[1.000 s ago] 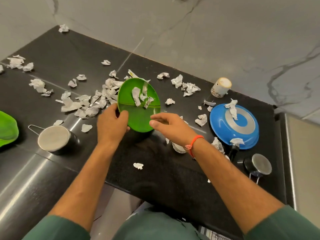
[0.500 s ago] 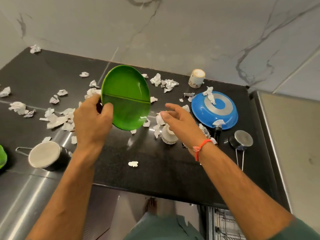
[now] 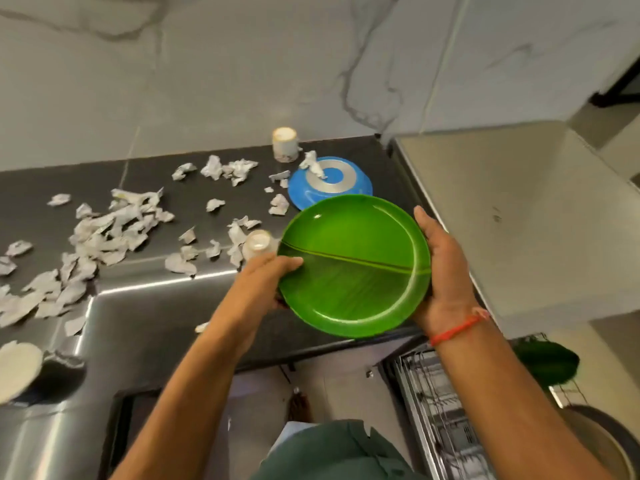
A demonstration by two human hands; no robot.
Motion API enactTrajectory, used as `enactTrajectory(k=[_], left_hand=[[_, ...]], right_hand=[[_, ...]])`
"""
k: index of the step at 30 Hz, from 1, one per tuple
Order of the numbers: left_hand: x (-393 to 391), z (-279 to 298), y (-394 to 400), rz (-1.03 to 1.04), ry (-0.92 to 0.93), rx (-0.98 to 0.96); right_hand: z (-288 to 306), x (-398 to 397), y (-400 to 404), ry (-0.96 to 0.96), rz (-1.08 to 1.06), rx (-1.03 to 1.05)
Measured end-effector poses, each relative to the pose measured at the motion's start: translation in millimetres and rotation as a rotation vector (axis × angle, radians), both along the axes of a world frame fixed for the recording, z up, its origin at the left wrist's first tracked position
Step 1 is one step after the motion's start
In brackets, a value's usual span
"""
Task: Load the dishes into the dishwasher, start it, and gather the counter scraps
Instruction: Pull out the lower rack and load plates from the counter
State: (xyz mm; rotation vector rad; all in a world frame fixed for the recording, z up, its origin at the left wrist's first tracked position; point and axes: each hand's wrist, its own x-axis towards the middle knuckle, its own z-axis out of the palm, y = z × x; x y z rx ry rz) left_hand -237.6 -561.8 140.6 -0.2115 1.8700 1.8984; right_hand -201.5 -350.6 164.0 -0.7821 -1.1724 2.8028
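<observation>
Two hands carry one green divided plate (image 3: 353, 268) above the front edge of the worktop (image 3: 173, 306), near its right end. The left hand (image 3: 266, 282) pinches the rim with its thumb on top; the right hand (image 3: 440, 271) cups the opposite rim with curled fingers. The plate is bare, so this looks like the loading step. The next move likely calls for lowering it rightward into the wire dishwasher rack (image 3: 436, 410) below, which already holds something green (image 3: 547, 362). Paper scraps (image 3: 104, 233) litter the worktop's left and middle. An upturned blue bowl (image 3: 329, 181) and a cup (image 3: 284, 144) sit at the back right corner.
</observation>
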Motion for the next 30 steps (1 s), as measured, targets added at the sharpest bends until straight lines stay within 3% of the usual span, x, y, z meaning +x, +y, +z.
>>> enactTrajectory(k=[7,12,19,30], left_hand=[[54.6,17.9,96.9,-0.186,-0.034,0.171],[90.4,26.4,156.9,-0.215,-0.231,0.429],[135.1,28.1,228.5,-0.266,-0.288,0.382],[150.7,11.5,331.6,-0.525,-0.342,0.231]], right_hand=[[0.3,99.9,57.0,0.085,-0.318,0.013],[3.7,161.6,89.7,0.099,-0.464,-0.027],[9.3,229.5,130.7,0.111,-0.632,-0.025],[-2.7,277.6,195.8,0.025,-0.907,-0.057]])
